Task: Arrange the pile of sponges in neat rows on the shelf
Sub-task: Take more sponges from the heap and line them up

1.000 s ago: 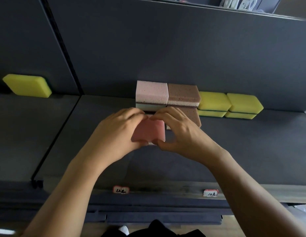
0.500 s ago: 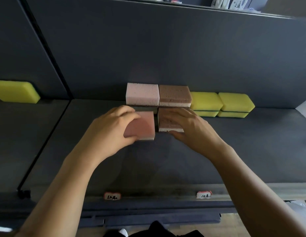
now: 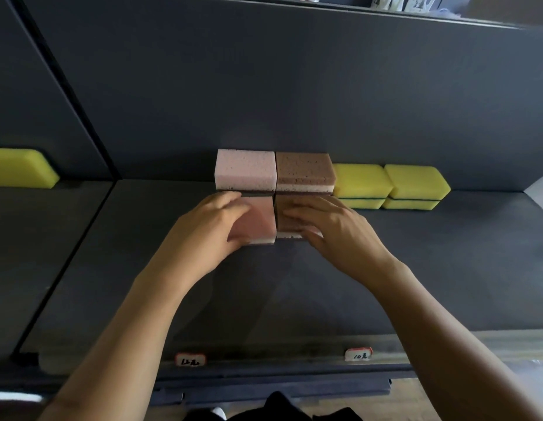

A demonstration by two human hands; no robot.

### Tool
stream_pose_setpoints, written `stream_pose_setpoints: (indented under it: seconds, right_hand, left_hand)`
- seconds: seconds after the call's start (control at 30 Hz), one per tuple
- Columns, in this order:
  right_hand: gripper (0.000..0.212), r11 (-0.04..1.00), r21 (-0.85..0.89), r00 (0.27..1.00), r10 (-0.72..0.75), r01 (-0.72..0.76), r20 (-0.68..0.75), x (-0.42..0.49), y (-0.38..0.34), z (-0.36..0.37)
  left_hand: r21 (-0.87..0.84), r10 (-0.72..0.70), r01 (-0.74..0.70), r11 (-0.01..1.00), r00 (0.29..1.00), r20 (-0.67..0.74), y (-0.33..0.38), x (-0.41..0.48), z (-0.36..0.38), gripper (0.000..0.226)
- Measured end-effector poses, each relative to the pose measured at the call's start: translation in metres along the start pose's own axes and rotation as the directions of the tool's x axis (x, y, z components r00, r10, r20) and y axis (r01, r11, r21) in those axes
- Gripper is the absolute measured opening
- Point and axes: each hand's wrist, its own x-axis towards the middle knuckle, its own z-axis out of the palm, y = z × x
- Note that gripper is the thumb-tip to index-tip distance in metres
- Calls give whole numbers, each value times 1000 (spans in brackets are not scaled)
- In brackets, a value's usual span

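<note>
On the dark shelf (image 3: 446,268) a pink sponge (image 3: 259,221) lies in the front row beside a brown sponge (image 3: 286,218). My left hand (image 3: 209,229) grips the pink sponge from its left side, thumb at the near edge. My right hand (image 3: 334,229) rests flat on the brown sponge, fingers straight across its top. Behind them stand a pale pink stack (image 3: 245,170) and a brown stack (image 3: 305,171) against the back wall. Two stacks of yellow sponges (image 3: 359,180) (image 3: 416,182) continue the back row to the right.
A lone yellow sponge (image 3: 21,167) lies on the neighbouring shelf section at far left, past a dark divider (image 3: 81,110). Two price tags (image 3: 190,359) (image 3: 358,354) sit on the shelf's front rail. Bare shelf surface spreads to the right and in front of the sponges.
The pink sponge has been set down beside the brown one and pushed back toward the rear stacks. My right hand left the pink sponge and now lies on the brown one.
</note>
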Motion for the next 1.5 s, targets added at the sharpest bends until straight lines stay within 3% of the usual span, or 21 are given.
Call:
stream_pose_setpoints:
  seconds: [0.13,0.3,0.43,0.73,0.97,1.03,1.2,1.5]
  right_hand:
    - [49,1000,0,1000,-7,7,-1,0,1,1]
    - [46,1000,1,1000,-9,9,-13,-1,1,1]
    - [46,1000,-16,999,-14,14,-31,0,0,1]
    - [44,1000,-30,999,-6,5,-39,4,-1,5]
    - [52,998,-39,999,-41,42,15,5,-4,-6]
    - [44,996,-46,997,-81,81,1,9,-7,-13]
    - [31,974,-7,974,-228,228,10,37,-44,-21]
    - [44,850,147,859,-513,505,15,96,-170,17]
  left_hand:
    - [3,29,-29,1000,999,-23,-1,6,8,50]
    - [-9,76,-77,997,994,-77,0,8,10,24]
    - [-39,95,-100,994,989,-114,4,9,10,37]
    - [-30,79,-84,996,988,-136,8,11,18,35]
    - [-48,85,-93,995,984,-154,5,1,23,47]
    - [-43,73,-82,996,978,-194,4,-8,21,49]
    - [-36,-53,42,998,921,-387,-9,-38,7,34]
    - [-71,-421,469,880,703,-574,-67,-131,-41,31]
